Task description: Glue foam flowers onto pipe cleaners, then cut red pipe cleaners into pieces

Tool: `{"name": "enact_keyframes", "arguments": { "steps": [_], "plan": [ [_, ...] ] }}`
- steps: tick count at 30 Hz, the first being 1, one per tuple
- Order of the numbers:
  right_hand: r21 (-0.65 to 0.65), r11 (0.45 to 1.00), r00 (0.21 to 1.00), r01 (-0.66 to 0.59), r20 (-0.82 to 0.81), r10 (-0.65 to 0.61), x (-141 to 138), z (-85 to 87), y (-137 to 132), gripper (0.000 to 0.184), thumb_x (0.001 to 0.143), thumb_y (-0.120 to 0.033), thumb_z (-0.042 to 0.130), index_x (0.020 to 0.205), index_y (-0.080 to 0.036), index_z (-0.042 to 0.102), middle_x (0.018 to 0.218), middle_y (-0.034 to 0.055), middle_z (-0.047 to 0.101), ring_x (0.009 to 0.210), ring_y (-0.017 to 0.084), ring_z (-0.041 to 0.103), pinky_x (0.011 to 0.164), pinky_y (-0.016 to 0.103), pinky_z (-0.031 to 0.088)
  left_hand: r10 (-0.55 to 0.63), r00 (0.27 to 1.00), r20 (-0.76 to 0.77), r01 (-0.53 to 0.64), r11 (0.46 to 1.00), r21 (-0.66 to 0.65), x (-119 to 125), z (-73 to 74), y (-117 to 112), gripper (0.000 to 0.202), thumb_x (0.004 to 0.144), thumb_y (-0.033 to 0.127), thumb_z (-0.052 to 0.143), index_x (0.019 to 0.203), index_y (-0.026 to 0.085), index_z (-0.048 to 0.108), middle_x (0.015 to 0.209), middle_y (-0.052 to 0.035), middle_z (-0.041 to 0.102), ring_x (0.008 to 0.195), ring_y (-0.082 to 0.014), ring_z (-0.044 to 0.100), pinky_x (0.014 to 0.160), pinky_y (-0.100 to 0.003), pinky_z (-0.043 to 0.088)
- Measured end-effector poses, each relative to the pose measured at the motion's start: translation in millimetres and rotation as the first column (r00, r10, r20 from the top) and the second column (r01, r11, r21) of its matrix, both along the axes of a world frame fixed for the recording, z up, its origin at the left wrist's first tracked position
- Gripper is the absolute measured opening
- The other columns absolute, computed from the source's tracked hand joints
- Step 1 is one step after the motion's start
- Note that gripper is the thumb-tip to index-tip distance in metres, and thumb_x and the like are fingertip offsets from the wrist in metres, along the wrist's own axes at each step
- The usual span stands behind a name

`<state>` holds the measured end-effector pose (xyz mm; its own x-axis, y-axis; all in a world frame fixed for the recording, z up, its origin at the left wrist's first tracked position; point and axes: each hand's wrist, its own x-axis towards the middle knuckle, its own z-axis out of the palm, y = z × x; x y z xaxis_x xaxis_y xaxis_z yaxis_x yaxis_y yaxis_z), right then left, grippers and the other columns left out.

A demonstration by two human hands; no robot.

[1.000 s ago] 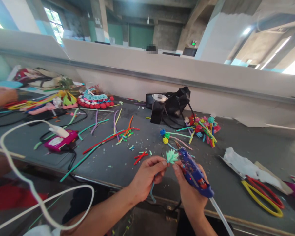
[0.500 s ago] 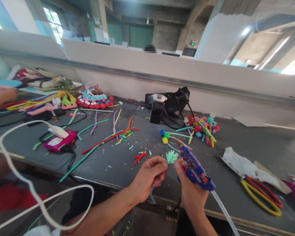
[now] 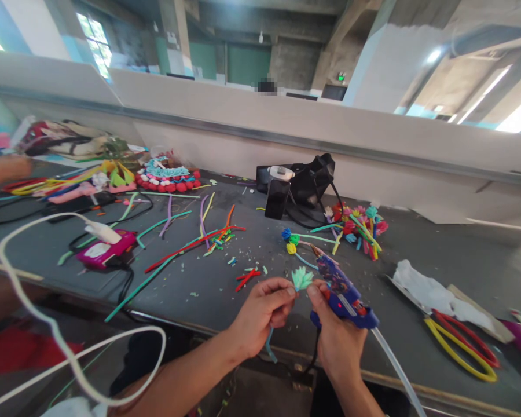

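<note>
My left hand [image 3: 260, 315] pinches the stem of a mint-green pipe-cleaner flower [image 3: 301, 278] just below its head, above the table's near edge. The light blue stem hangs down under my fist. My right hand [image 3: 336, 336] grips a blue glue gun [image 3: 342, 292] whose nozzle points up and away to the left, past the flower. My right thumb reaches toward the flower head. A clear glue stick [image 3: 395, 370] juts from the back of the gun.
The dark table [image 3: 451, 255] holds loose pipe cleaners [image 3: 191, 243], a heap of finished flowers [image 3: 358, 226], a black bag [image 3: 310, 185] with a phone, a pink device [image 3: 106, 249] with a white cable, white cloth [image 3: 429, 295], and red and yellow loops [image 3: 464, 347]. Another person's arm [image 3: 4, 171] is at far left.
The glue gun has tipped flatter and dropped slightly in my right hand, its rear swinging down to the right. The flower and my left hand have hardly moved.
</note>
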<state>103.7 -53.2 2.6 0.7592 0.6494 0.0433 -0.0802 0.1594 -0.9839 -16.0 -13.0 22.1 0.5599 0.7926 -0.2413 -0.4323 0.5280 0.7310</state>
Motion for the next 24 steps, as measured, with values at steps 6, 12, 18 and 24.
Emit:
{"name": "enact_keyframes", "arguments": {
  "steps": [6, 12, 18, 24],
  "plan": [
    [-0.005, 1.0, 1.0, -0.005, -0.012, 0.005, -0.1, 0.1, -0.1, 0.034, 0.059, -0.037, 0.087, 0.083, -0.017, 0.075, 0.077, 0.0027, 0.074, 0.07, 0.018, 0.068, 0.066, 0.029, 0.054, -0.005, 1.0, 0.009, 0.005, 1.0, 0.001, 0.2, 0.8, 0.2, 0.027, 0.066, 0.03, 0.08, 0.072, 0.014, 0.059, 0.049, 0.0066, 0.043, 0.042, -0.0025, 0.027, 0.041, -0.02, 0.011],
    [-0.033, 0.999, 0.998, 0.039, 0.045, -0.038, 4.3, 2.1, -0.9, 0.035, 0.06, -0.039, 0.086, 0.085, -0.017, 0.075, 0.079, 0.0028, 0.073, 0.071, 0.018, 0.065, 0.066, 0.029, 0.051, -0.075, 0.993, 0.088, 0.077, 0.997, -0.011, -3.0, -3.6, 1.6, 0.022, 0.073, 0.029, 0.076, 0.076, 0.014, 0.059, 0.052, 0.0062, 0.045, 0.039, -0.0022, 0.028, 0.04, -0.019, 0.013],
    [0.127, 0.99, 0.996, 0.053, 0.066, -0.061, 13.8, 11.9, 0.9, 0.024, 0.066, -0.035, 0.083, 0.079, -0.016, 0.073, 0.074, 0.0011, 0.068, 0.061, 0.012, 0.056, 0.059, 0.026, 0.044, -0.102, 0.982, 0.158, 0.107, 0.994, -0.024, -8.4, -7.0, 6.5, 0.018, 0.081, 0.029, 0.07, 0.083, 0.014, 0.06, 0.056, 0.005, 0.049, 0.039, -0.0034, 0.036, 0.038, -0.018, 0.021],
    [0.102, 0.995, 0.999, 0.011, 0.047, -0.016, 13.7, 11.2, -2.4, 0.026, 0.065, -0.034, 0.083, 0.079, -0.015, 0.072, 0.076, 0.0023, 0.069, 0.062, 0.013, 0.057, 0.064, 0.029, 0.046, -0.097, 0.98, 0.176, 0.102, 0.995, -0.019, -10.1, -4.0, 9.2, 0.017, 0.082, 0.03, 0.068, 0.082, 0.015, 0.059, 0.055, 0.0052, 0.05, 0.036, -0.0034, 0.036, 0.036, -0.017, 0.022]
  ]
}}
